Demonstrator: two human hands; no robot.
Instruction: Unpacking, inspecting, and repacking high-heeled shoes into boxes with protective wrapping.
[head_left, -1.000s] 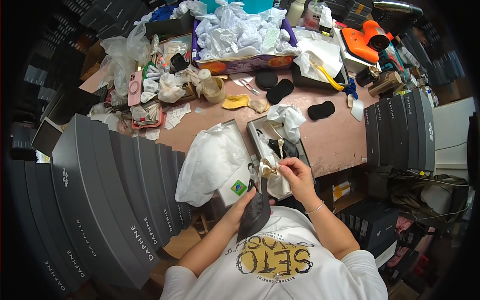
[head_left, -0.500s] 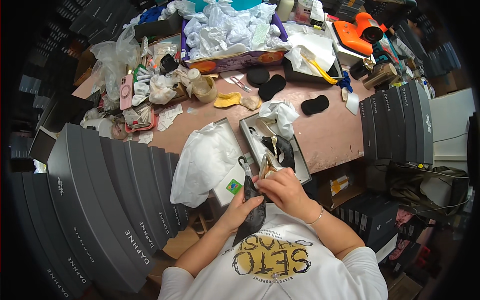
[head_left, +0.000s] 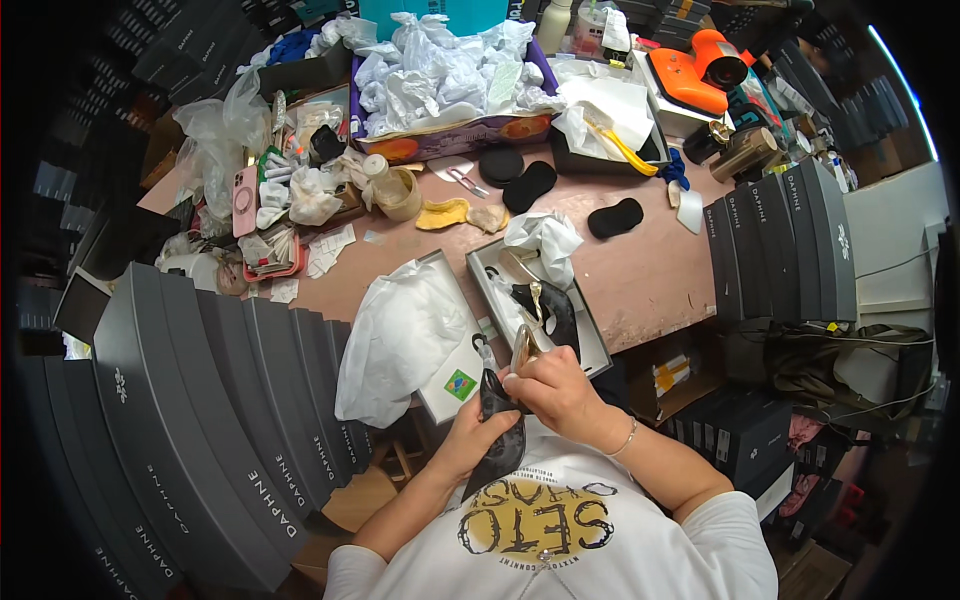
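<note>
My left hand (head_left: 468,437) is wrapped round a black shoe (head_left: 502,452) with a pointed toe, held low in front of my chest. A black hook with a clear stem stands by its upper end. My right hand (head_left: 566,398) is closed, its fingers pinched at the shoe's gold-brown part (head_left: 523,346); what lies between the fingertips is hidden. Just beyond, the matching black shoe (head_left: 563,322) with a gold strap lies in an open grey box (head_left: 598,346) beside crumpled white tissue (head_left: 545,240). Left of it, more tissue paper (head_left: 390,335) covers much of a shallow box part (head_left: 446,408).
Stacked dark grey shoe boxes flank me at left (head_left: 215,400) and right (head_left: 780,245). Black oval pads (head_left: 615,218), a yellow cloth (head_left: 441,214) and a jar (head_left: 400,195) lie farther back. A purple-edged carton (head_left: 450,140) of crumpled paper and an orange device (head_left: 688,82) stand behind.
The whole view has shifted slightly. Both hands stay on the black shoe; the right fingers have curled in tighter at its gold-brown part.
</note>
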